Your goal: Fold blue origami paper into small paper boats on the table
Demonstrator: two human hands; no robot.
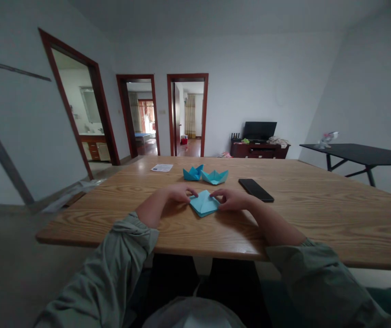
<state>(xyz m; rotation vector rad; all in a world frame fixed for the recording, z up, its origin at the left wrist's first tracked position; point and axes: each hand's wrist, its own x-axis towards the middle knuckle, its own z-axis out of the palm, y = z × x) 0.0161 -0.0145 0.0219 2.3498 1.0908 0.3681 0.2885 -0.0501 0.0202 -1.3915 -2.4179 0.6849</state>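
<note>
A light blue folded paper (204,204), roughly diamond-shaped with a crease down its middle, lies on the wooden table in front of me. My left hand (181,193) grips its left corner between thumb and fingers. The right corner is held by my right hand (229,199), its fingers bent over the paper's edge. Just beyond stand two folded paper boats, a darker blue one (193,173) on the left and a light blue one (215,176) on the right, close beside each other.
A black phone (256,190) lies on the wooden table (318,209) to the right of my right hand. A printed white sheet (162,168) is near the far left edge. Past the table are a television (259,130) on a cabinet and a black table (362,154).
</note>
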